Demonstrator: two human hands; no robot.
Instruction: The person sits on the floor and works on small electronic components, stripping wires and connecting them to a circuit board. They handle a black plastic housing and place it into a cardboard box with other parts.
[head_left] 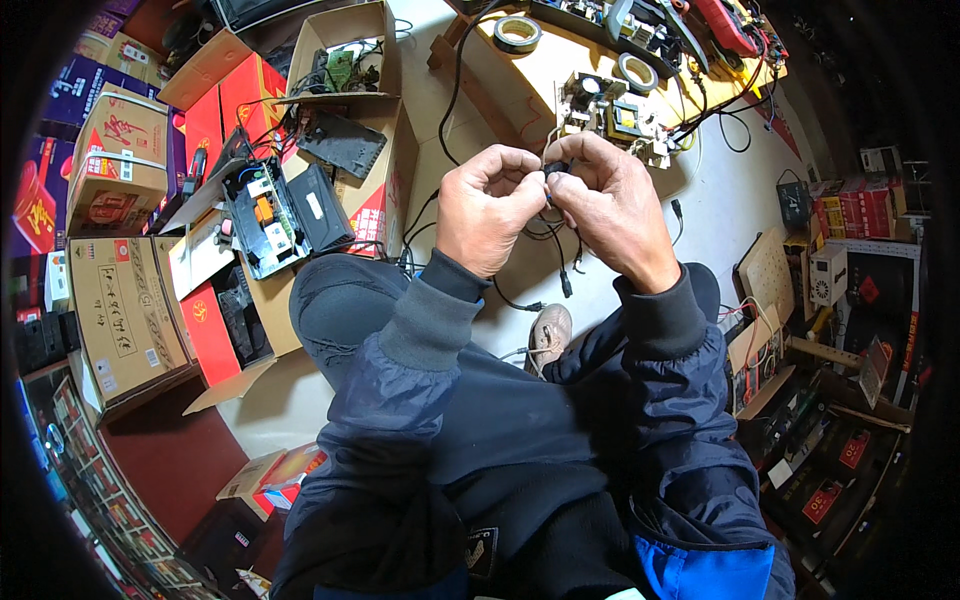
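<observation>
My left hand (pixel 488 208) and my right hand (pixel 618 212) meet in front of me, thumbs and forefingers pinched close together. Between the fingertips is a small black part (pixel 556 168), mostly covered by the fingers, so its kind cannot be made out. Below the hands dangle several black cables (pixel 562 250), one ending in a dark plug (pixel 567 284). Just beyond my right fingers, a bare circuit board (pixel 612 112) with a yellow transformer rests at the edge of the wooden table.
Rolls of tape (pixel 517 35) and a red multimeter (pixel 728 25) lie on the table (pixel 510 85). At left, an opened black device case (pixel 262 222) sits on cardboard boxes (pixel 385 190). Stacked cartons (pixel 120 165) stand farther left. Shelved goods (pixel 868 205) line the right side.
</observation>
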